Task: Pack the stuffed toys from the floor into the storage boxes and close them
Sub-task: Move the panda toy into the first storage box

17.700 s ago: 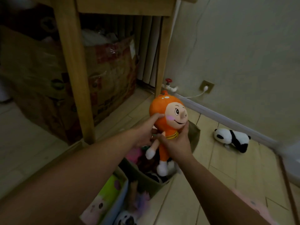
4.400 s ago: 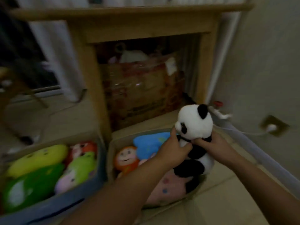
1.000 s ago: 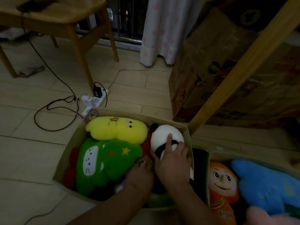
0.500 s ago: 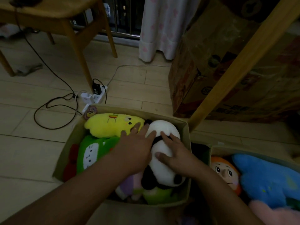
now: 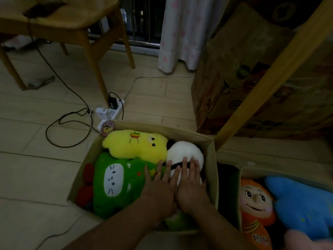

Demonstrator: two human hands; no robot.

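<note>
Head view — both hands lie side by side with fingers straight, the left hand across the green plush and the right hand pressing flat on the panda toy, which sits in the near-left storage box beside the yellow plush. In the right box lie an orange doll — yellow characters on its chest, too blurred to read — and a blue plush. The far cardboard carton carries print I cannot make out.

Both hands on boxed panda
</note>
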